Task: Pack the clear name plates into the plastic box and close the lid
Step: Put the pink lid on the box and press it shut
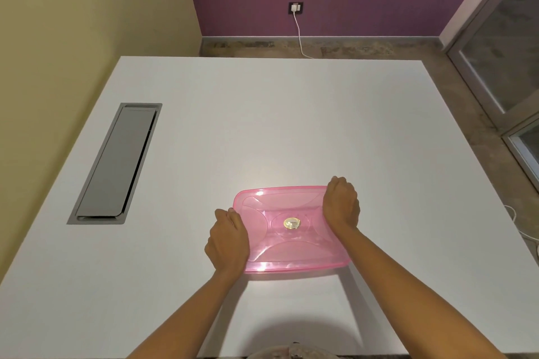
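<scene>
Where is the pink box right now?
In the head view, the pink box sits near the white table's front edge, between the left hand and right hand.

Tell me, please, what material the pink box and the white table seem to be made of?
The pink box looks like thin translucent plastic with a glossy finish: the table shows through it and its near edge catches bright glints. The table has a smooth, matte white surface, probably laminate, though the core cannot be told. Its inset cable hatch looks like brushed grey metal or plastic.
</scene>
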Demonstrator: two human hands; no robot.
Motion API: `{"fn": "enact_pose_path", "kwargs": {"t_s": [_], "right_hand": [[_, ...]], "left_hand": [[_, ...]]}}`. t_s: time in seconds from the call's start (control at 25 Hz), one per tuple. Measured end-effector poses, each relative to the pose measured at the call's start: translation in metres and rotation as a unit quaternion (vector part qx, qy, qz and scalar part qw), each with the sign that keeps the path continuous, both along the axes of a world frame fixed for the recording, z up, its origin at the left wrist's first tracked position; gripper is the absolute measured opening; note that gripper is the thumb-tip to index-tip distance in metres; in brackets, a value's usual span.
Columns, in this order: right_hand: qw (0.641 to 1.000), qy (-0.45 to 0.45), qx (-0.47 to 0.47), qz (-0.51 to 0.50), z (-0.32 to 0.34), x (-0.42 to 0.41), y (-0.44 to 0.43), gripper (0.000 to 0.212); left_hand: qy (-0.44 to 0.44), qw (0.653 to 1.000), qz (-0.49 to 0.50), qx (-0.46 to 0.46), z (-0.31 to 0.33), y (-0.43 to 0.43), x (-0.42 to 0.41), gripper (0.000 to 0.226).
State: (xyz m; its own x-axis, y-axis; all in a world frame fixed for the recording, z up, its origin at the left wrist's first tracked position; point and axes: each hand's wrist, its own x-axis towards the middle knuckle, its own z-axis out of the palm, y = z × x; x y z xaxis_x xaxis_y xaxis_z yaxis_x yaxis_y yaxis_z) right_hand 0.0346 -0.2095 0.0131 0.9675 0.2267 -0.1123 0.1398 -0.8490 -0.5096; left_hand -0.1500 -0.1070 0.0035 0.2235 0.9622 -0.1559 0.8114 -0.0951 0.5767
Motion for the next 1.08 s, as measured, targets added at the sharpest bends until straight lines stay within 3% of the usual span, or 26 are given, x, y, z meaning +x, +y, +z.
{"fn": "enact_pose_path", "kwargs": {"t_s": [0.2, 0.6, 1.08], "right_hand": [[0.999, -0.011, -0.047, 0.0, -0.003, -0.042, -0.037, 0.037], [0.998, -0.02, -0.045, -0.033, -0.013, -0.048, -0.041, 0.05], [0.994, -0.085, -0.072, -0.007, -0.007, -0.052, -0.037, 0.032]], "left_hand": [[0.006, 1.0, 0.005, 0.004, -0.004, 0.0, 0.0, 0.032], [0.016, 1.0, 0.008, 0.005, -0.01, 0.001, 0.001, 0.031], [-0.02, 1.0, -0.008, -0.004, -0.003, 0.001, 0.0, 0.025]]}}
